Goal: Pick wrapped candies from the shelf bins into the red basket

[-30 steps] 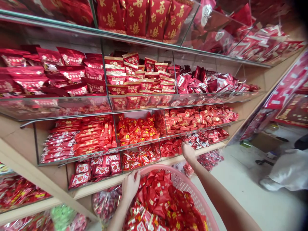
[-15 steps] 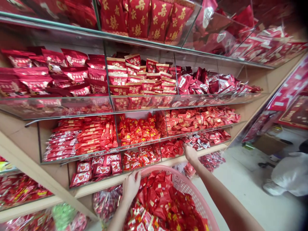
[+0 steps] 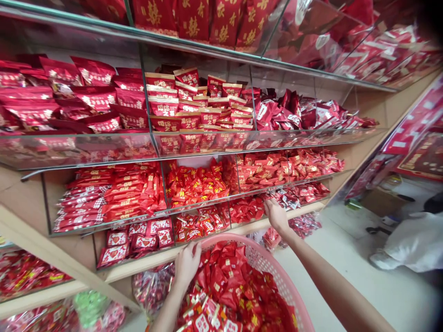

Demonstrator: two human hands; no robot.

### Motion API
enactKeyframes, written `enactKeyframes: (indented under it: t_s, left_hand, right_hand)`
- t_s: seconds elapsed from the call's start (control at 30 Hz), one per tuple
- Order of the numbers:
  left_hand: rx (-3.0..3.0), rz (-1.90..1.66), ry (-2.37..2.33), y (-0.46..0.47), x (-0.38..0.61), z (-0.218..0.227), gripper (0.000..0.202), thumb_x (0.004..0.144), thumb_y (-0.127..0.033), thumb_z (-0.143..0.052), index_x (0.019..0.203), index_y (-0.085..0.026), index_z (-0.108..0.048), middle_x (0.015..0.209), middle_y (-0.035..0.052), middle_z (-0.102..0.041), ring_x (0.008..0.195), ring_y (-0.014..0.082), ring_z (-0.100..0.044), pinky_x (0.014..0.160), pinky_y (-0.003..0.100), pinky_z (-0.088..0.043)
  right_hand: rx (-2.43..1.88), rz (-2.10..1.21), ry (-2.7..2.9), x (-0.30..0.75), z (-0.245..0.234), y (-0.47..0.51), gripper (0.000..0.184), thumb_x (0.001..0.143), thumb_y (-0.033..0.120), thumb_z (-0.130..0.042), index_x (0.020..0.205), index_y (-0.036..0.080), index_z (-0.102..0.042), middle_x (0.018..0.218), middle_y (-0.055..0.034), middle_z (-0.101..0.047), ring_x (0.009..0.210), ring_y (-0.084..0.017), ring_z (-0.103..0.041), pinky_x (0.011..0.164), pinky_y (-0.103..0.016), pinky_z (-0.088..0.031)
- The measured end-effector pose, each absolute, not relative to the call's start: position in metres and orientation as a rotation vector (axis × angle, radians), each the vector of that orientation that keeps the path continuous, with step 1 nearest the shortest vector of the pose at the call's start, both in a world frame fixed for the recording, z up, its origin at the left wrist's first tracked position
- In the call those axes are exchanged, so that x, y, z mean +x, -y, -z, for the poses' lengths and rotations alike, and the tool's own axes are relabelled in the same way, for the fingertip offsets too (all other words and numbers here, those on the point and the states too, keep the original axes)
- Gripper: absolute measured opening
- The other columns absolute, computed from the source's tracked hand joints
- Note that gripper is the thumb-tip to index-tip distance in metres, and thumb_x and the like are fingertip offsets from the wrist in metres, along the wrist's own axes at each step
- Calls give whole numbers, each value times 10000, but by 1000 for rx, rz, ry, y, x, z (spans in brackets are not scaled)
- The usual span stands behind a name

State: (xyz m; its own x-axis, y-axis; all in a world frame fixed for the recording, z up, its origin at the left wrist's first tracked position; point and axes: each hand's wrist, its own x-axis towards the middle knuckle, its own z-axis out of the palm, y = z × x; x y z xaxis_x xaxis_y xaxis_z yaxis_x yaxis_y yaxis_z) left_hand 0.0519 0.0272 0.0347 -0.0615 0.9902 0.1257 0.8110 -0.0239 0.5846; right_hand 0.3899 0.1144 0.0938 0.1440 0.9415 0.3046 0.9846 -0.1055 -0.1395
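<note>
A pink plastic basket [image 3: 287, 281] filled with red-wrapped candies [image 3: 238, 286] stands against the front of the shelf. My left hand [image 3: 187, 265] is closed over its left rim, with the fingers bent over the edge. At the lowest shelf, my right hand [image 3: 277, 216] reaches to the front of a compartment of small red packets [image 3: 246, 210]. Its fingers curl inward beside dark red and white packets [image 3: 285, 199]. Whatever they hold is hidden from view.
Glass-fronted shelves hold rows of red packets [image 3: 204, 115] and shiny red candies [image 3: 197, 182]. Below the wooden ledge [image 3: 145, 263] lie bagged sweets [image 3: 154, 286]. On the floor at right are a cardboard box [image 3: 384, 201] and a white bag-like bundle [image 3: 411, 244].
The camera view has shifted slightly. My right hand has moved a little up and right at the lowest shelf, while my left hand stays on the basket's rim.
</note>
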Motion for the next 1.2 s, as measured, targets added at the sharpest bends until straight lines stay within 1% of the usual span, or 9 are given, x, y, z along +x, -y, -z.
enactKeyframes:
  t_s: [0.17, 0.23, 0.3, 0.37, 0.43, 0.63, 0.77, 0.87, 1.2]
  left_hand:
    - [1891, -748, -1941, -27, 53, -35, 329, 867, -401, -359, 931, -223, -628, 749, 33, -689, 639, 138, -601, 615, 219, -344]
    - [1892, -756, -1929, -27, 53, -35, 335, 868, -407, -353, 929, -225, -628, 780, 35, -693, 664, 142, -607, 633, 224, -350]
    - [1891, -762, -1917, -26, 53, -36, 344, 869, -415, -348, 922, -224, -628, 807, 38, -695, 694, 148, -612, 649, 227, -355]
    - [1885, -753, -1920, -26, 53, -36, 349, 868, -419, -348, 927, -220, -628, 809, 43, -695, 701, 151, -614, 651, 229, -356]
    - [1878, -741, -1930, -26, 53, -37, 347, 867, -416, -352, 935, -216, -627, 804, 46, -695, 688, 149, -613, 647, 229, -357]
    - [1889, -754, -1909, -25, 52, -37, 338, 871, -401, -349, 946, -219, -623, 820, 43, -696, 714, 154, -622, 669, 231, -377]
    - [1908, -774, -1912, -25, 52, -36, 331, 872, -402, -349, 936, -227, -623, 860, 41, -698, 774, 163, -632, 691, 230, -389]
    - [1910, -775, -1896, -26, 51, -35, 337, 871, -412, -347, 943, -228, -621, 874, 40, -697, 795, 164, -633, 705, 230, -391]
    - [1938, -796, -1898, -27, 50, -32, 324, 870, -405, -350, 916, -230, -619, 837, 34, -701, 743, 157, -637, 669, 228, -381]
  right_hand:
    - [-1831, 77, 1802, 376, -113, -89, 227, 873, 271, -336, 865, 175, -542, 897, -64, -569, 766, -148, -539, 677, -241, -365]
    - [-1696, -18, 1783, 363, -114, -75, 204, 852, 276, -366, 843, 173, -541, 849, -57, -584, 729, -148, -536, 669, -245, -377]
    - [-1595, -165, 1765, 346, -113, -59, 194, 835, 296, -393, 825, 173, -543, 735, -32, -582, 626, -137, -516, 610, -240, -379]
    - [-1549, -369, 1750, 325, -111, -42, 201, 825, 324, -408, 811, 178, -545, 575, 14, -523, 500, -117, -455, 516, -227, -352]
    - [-1501, -595, 1731, 302, -107, -27, 205, 817, 340, -412, 778, 184, -540, 495, 43, -466, 437, -102, -403, 454, -212, -321]
    - [-1366, -1101, 1613, 243, -75, -15, 126, 712, 233, -465, 602, 180, -495, 521, 39, -523, 442, -79, -432, 438, -185, -352]
    - [-1457, -1080, 1657, 227, -45, -26, 127, 635, 120, -461, 521, 168, -494, 477, 45, -518, 465, -82, -461, 477, -181, -360]
    - [-1563, -984, 1709, 225, -33, -32, 142, 611, 95, -466, 493, 161, -509, 461, 45, -517, 457, -81, -456, 477, -182, -349]
    - [-1642, -985, 1741, 219, -28, -32, 246, 693, 185, -492, 448, 164, -477, 393, 65, -425, 382, -64, -379, 439, -179, -286]
